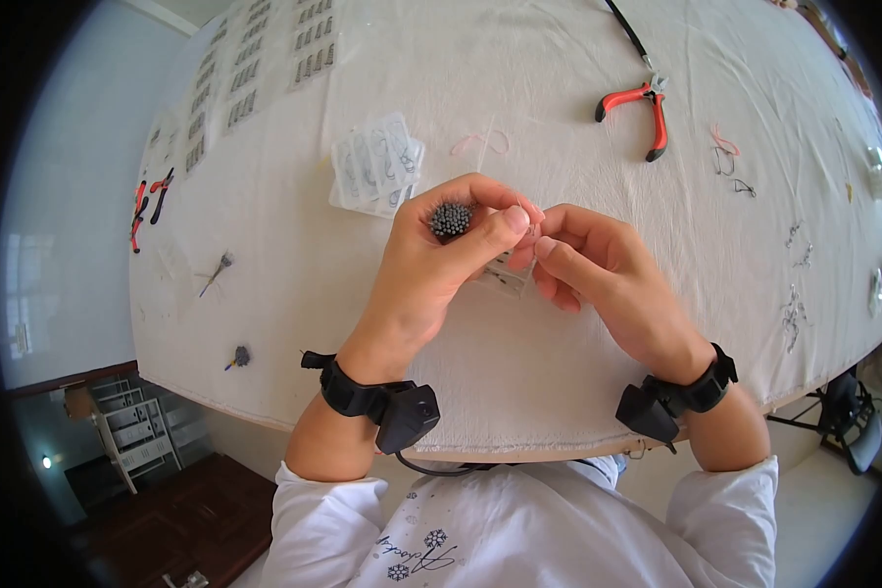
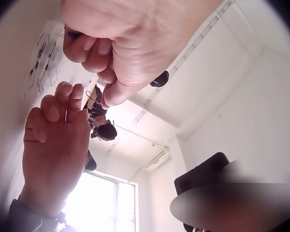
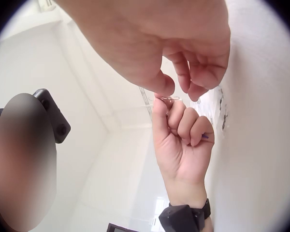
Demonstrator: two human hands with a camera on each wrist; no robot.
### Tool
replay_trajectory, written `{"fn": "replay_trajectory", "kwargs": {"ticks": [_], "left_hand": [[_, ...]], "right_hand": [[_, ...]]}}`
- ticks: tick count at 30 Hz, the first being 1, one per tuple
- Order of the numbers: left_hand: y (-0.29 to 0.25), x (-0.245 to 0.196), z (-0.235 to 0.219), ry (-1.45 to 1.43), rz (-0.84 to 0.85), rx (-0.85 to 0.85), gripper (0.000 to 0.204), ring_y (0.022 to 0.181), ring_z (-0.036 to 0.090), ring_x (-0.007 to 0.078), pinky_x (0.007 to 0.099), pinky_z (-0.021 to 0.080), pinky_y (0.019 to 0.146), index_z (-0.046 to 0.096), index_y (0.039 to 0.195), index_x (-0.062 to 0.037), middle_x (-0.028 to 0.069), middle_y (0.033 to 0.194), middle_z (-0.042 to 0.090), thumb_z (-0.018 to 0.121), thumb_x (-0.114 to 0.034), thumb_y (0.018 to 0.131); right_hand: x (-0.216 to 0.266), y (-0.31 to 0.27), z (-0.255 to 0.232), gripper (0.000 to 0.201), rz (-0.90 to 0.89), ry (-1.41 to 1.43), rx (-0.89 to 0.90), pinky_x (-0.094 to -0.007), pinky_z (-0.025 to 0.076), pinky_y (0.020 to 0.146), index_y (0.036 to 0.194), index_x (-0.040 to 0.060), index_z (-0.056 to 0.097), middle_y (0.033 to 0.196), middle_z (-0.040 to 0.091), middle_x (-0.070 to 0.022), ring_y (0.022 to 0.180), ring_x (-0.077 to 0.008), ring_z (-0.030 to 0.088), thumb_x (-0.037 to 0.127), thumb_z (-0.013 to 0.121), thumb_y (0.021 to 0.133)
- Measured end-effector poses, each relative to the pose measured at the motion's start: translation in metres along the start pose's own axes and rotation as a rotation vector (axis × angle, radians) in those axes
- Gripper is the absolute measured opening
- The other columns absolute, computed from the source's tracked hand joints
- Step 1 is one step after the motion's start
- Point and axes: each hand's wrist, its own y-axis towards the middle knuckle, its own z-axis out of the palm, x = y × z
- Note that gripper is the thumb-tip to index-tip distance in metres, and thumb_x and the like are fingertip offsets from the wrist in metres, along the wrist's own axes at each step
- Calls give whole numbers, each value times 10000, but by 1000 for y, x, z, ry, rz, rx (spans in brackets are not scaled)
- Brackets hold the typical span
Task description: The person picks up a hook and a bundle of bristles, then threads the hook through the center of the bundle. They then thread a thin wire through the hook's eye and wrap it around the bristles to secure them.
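Observation:
In the head view my left hand (image 1: 441,245) curls round a tight bundle of grey-tipped thin rods (image 1: 451,219); its blue end (image 3: 205,137) pokes out by the little finger in the right wrist view. Between the left thumb and index finger is a small curved wire hook (image 3: 170,98), pinched at the fingertips. My right hand (image 1: 598,255) is close beside it, thumb tip near the hook. A gap shows between the right thumb and fingers in the right wrist view. Below the hands lies a clear plastic packet (image 1: 503,280) with small dark pieces, partly hidden by the fingers.
Clear compartment boxes (image 1: 377,162) stand beyond the left hand, near a pink loop (image 1: 480,143). Red-handled pliers (image 1: 647,98) lie at the back right. Packets of springs (image 1: 314,44), another grey bundle (image 1: 240,357) and small metal bits (image 1: 792,318) are spread on the cloth-covered table (image 1: 519,392).

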Motion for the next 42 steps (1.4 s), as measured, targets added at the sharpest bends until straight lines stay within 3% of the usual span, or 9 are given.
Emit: {"fn": "replay_trajectory", "kwargs": {"ticks": [16, 28, 37, 40, 42], "left_hand": [[0, 2, 0, 81, 26, 15, 172, 524, 300, 13, 204, 212, 482, 670, 925, -50, -96, 600, 421, 690, -215, 877], [0, 3, -1, 179, 79, 10, 177, 555, 328, 8, 195, 227, 504, 683, 935, -51, -98, 626, 446, 681, -221, 887], [-2, 4, 4, 119, 87, 14, 167, 573, 321, 2, 178, 239, 539, 675, 976, -39, -98, 636, 406, 670, -156, 858], [-5, -4, 4, 160, 63, 0, 184, 575, 306, -3, 170, 232, 541, 658, 973, -33, -103, 638, 368, 680, -143, 827], [-6, -8, 0, 230, 57, 20, 184, 576, 301, -6, 168, 229, 540, 646, 956, -36, -105, 641, 359, 688, -146, 814]], "right_hand": [[-3, -1, -3, 120, -22, 195, -62, -175, 353, 594, 956, 60, 603, 848, 625, 13, 681, -24, 455, 177, 578, 945], [-5, 1, -3, 196, -70, 113, -133, -175, 372, 575, 956, 29, 654, 809, 667, -1, 651, -18, 470, 220, 618, 938], [-4, -2, -2, 165, -50, 210, -82, -163, 397, 633, 959, 30, 629, 836, 654, 2, 732, -20, 523, 192, 611, 935], [-1, -2, -2, 128, -111, 78, -143, -171, 422, 629, 923, 14, 622, 821, 650, -3, 750, -29, 553, 141, 619, 911], [-8, 1, -2, 104, -250, -73, -231, -178, 433, 606, 893, 2, 623, 795, 646, -5, 722, -31, 558, 106, 626, 891]]}}
